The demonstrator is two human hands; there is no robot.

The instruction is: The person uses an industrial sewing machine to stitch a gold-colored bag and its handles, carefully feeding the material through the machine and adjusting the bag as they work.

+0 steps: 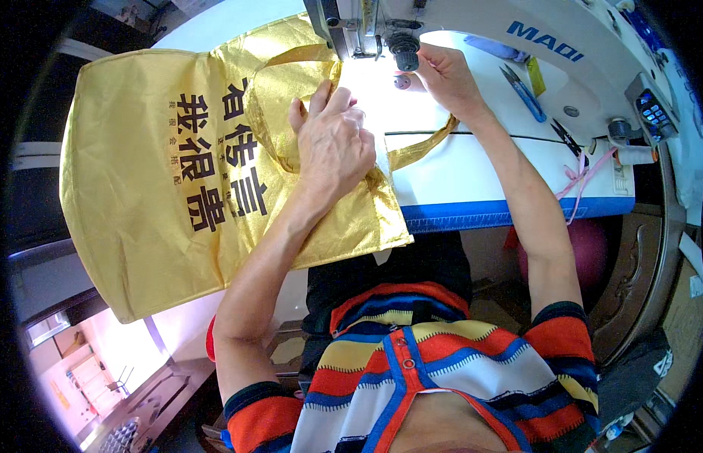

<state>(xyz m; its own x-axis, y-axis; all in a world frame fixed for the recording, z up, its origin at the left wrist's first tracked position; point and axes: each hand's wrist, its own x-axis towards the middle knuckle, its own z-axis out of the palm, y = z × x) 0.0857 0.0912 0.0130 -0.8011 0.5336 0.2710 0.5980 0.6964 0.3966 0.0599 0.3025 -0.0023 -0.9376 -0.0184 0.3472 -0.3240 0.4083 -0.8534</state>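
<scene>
A gold tote bag (pixel 132 151) with dark printed characters lies across the left of the sewing machine table. Its top edge reaches under the sewing machine (pixel 510 19), close to the presser area. One gold strap (pixel 265 136) loops over the bag, and another strap (pixel 427 149) curves out to the right. My left hand (pixel 335 140) rests on the bag just below the needle area, fingers apart and bent against the fabric. Beside the black knob (pixel 403 50) of the machine, my right hand (pixel 450 84) is closed, its fingertips partly hidden; what they pinch cannot be made out.
Blue-handled snips (pixel 527 98), a black pair of scissors (pixel 567 138) and a pink ribbon (pixel 578 177) lie at the right of the white table. A thread spool (pixel 636 155) stands near the control panel (pixel 653 113). A blue ruled strip (pixel 472 217) runs along the front edge.
</scene>
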